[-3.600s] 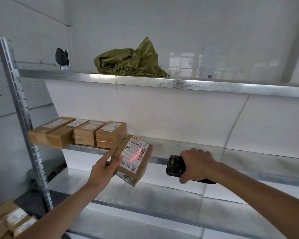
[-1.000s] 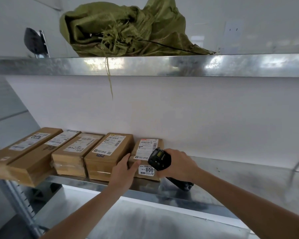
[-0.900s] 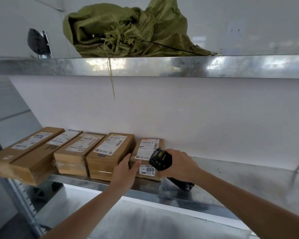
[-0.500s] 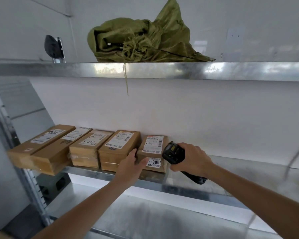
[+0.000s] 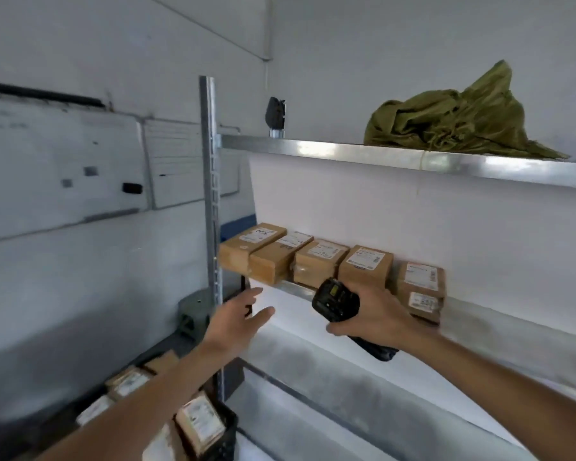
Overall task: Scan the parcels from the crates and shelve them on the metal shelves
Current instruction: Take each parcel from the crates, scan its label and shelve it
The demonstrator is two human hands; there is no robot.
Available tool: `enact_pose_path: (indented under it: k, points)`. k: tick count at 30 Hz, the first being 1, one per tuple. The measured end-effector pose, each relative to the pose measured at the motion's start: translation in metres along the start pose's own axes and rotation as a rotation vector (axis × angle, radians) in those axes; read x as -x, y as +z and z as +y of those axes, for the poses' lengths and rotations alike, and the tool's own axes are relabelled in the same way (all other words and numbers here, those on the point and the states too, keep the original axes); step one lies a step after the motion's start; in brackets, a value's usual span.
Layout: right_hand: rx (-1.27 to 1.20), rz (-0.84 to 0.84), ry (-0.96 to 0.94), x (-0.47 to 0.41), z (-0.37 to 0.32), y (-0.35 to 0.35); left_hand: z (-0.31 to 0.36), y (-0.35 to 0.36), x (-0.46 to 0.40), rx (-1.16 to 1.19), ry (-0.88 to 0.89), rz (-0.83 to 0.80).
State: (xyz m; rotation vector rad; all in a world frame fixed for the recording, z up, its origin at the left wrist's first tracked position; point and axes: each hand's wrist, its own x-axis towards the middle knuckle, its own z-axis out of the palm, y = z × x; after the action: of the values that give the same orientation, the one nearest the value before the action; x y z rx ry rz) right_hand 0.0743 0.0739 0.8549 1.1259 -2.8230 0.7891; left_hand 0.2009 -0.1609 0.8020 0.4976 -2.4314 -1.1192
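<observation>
We are finding five parcels (image 5: 326, 261) sitting in a row along the front edge of the middle metal shelf (image 5: 499, 327), starting at its left end. The left hand (image 5: 236, 322) is hanging empty, fingers spread, below that edge. The right hand (image 5: 376, 316) is gripping the scanner (image 5: 336, 299). We are judging the step as between parcels: the next move calls for reaching down to the crate (image 5: 225, 437) of unscanned parcels (image 5: 200, 422) at the shelf's left foot.

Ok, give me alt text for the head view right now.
Five brown parcels sit in a row on a metal shelf. The right hand grips a black barcode scanner, the open left hand reaches toward a crate of parcels below.
</observation>
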Motion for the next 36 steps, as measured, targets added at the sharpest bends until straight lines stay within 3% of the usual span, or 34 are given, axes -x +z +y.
enact_pose_path:
  k: [10, 18, 22, 28, 36]
  points:
    - [-0.022, -0.333, -0.33, -0.011, -0.26, 0.187, -0.192, -0.225, 0.169, -0.177, -0.391, 0.317]
    - [0.069, -0.545, -0.484, -0.022, -0.377, 0.332, -0.319, -0.291, 0.256, -0.17, -0.655, 0.476]
    - [0.09, -0.641, -0.512, -0.045, -0.401, 0.416, -0.39, -0.289, 0.265, -0.152, -0.78, 0.493]
    - [0.136, -0.776, -0.397, -0.079, -0.385, 0.557, -0.504, -0.251, 0.268, -0.096, -0.935, 0.517]
    - [0.228, -0.851, -0.227, -0.107, -0.335, 0.71, -0.64, -0.181, 0.253, -0.029, -0.989, 0.37]
